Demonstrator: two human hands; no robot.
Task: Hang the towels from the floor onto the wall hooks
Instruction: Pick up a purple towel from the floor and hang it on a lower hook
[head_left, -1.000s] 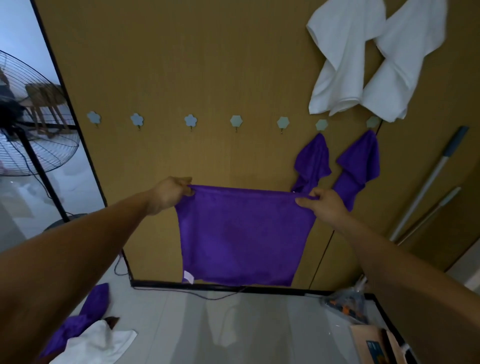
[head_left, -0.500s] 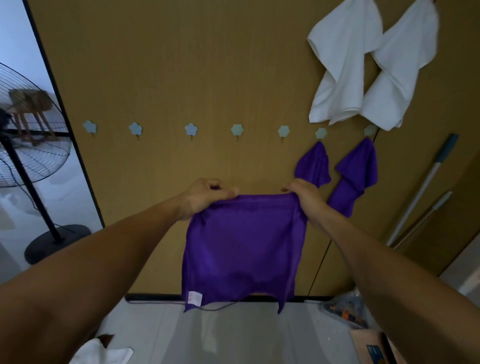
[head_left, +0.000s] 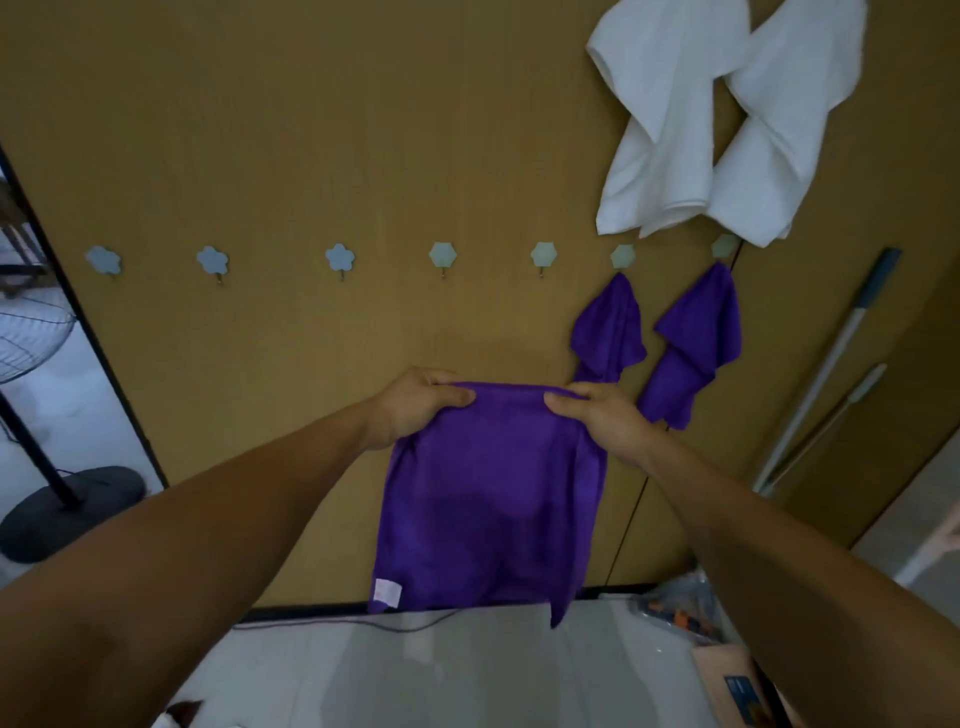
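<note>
Before the brown wall panel (head_left: 311, 130), the left hand (head_left: 415, 402) and the right hand (head_left: 597, 415) were raised near each other. Each pinched the top edge of the held purple towel (head_left: 488, 499) between thumb and curled fingers, so the cloth hung slack below them, clear of the floor. Just beyond the right hand, two hung purple towels (head_left: 610, 332) draped from the rightmost hooks of the row, and two white towels (head_left: 660, 130) hung higher up. Five bare hooks (head_left: 340, 257) ran leftward. Four towels looked done and this one was not yet hooked. A pale scrap (head_left: 174, 717) at the bottom edge might have been more cloth, though it was too cut off to tell.
</note>
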